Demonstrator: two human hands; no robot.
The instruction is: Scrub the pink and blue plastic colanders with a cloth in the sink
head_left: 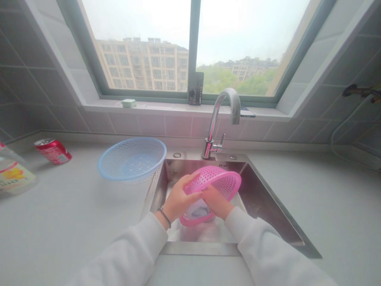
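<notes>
A pink plastic basket with holes (232, 180) is tilted over the sink (258, 194), its opening turned partly toward me. My left hand (178, 198) grips its left side, thumb over the rim and fingers along the outside. Inside the basket, my right hand (216, 201) is closed, fingers bent against a whitish cloth with grey marks (198, 209). My left thumb and the basket partly hide the right fingertips. Below the basket, the sink bottom looks pale and wet, but its contents are blurred.
A light blue basket (131, 159) stands left of the sink. Above the sink's back edge curves a chrome faucet (212, 131). Farther left are a red can (53, 151) and a clear labelled bottle (14, 174). The windowsill holds a pale green block (128, 103) and a phone (247, 113).
</notes>
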